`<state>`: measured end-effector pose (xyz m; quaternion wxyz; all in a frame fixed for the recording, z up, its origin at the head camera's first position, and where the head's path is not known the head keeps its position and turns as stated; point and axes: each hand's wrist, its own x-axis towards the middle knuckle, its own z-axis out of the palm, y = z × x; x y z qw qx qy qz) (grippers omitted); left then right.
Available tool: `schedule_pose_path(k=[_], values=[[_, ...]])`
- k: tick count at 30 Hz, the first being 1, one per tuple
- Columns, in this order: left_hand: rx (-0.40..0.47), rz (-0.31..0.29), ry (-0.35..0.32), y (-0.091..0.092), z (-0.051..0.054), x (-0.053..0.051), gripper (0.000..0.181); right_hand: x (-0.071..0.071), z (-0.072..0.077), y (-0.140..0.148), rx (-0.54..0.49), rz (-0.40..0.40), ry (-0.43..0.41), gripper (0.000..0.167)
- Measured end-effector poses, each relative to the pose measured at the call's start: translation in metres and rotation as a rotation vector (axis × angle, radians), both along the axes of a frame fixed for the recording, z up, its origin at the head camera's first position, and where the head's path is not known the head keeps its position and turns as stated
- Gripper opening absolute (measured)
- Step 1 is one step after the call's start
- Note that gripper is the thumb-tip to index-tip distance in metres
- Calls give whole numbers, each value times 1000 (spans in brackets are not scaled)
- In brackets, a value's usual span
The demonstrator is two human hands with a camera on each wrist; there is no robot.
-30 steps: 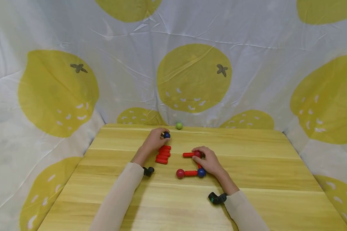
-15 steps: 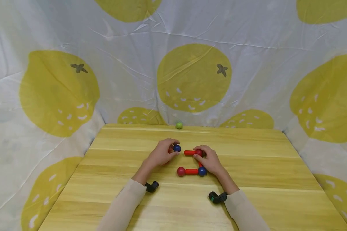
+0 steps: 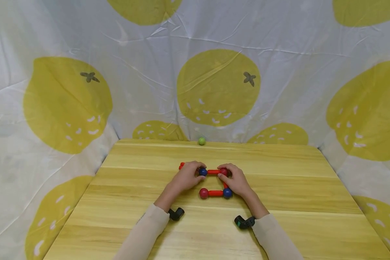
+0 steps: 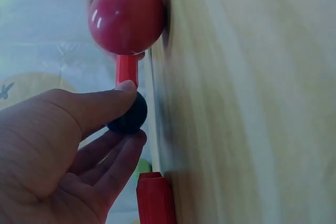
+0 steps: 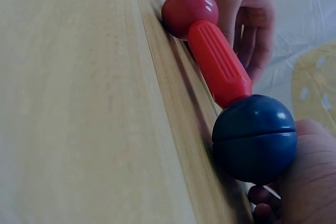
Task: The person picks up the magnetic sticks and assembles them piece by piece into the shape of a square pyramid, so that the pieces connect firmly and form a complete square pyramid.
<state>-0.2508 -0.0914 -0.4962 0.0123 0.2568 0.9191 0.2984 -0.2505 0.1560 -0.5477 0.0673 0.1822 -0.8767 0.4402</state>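
Note:
In the head view, my left hand (image 3: pixel 187 176) pinches a blue ball (image 3: pixel 203 172) between thumb and fingers. This ball sits at the left end of a red rod (image 3: pixel 213 172) and looks in contact with it. At the rod's other end my right hand (image 3: pixel 236 180) grips a dark red ball (image 3: pixel 224 172). From there a side rod (image 3: pixel 225 185) runs down to another blue ball (image 3: pixel 227 193). A lower rod (image 3: pixel 215 193) joins that to a red ball (image 3: pixel 203 193), which looms large in the left wrist view. Under the right palm, its fingers are mostly hidden.
Loose red rods (image 3: pixel 181 165) lie beyond my left hand, partly covered by it. A green ball (image 3: pixel 202 141) rests at the back edge of the wooden table (image 3: pixel 279 173). Behind it hangs a lemon-print curtain (image 3: pixel 156 79).
My left hand has carried the blue ball rightward and toward me from near the loose rods to the upper rod's free end. My right hand has stayed nearly still on the red ball.

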Motion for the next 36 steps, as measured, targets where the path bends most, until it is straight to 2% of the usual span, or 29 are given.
schedule_pose_path(k=[12,18,21,23,26,32,36], values=[[-19,3,9,-5,-2,1,38,0,-2,-1,31,11,7,27],[54,53,61,-31,-1,1,31,0,-2,-1,18,-19,6,28],[58,85,93,-48,-1,5,22,-1,0,-1,21,-25,4,28],[47,96,91,-59,1,10,16,-1,0,-1,26,-25,9,27],[16,76,87,-72,1,15,10,-2,1,-1,36,-25,12,28],[-34,-12,74,-82,0,24,18,-3,1,-1,49,-28,-3,29],[-81,-2,50,-84,0,26,16,-2,1,-2,40,-27,-24,29]])
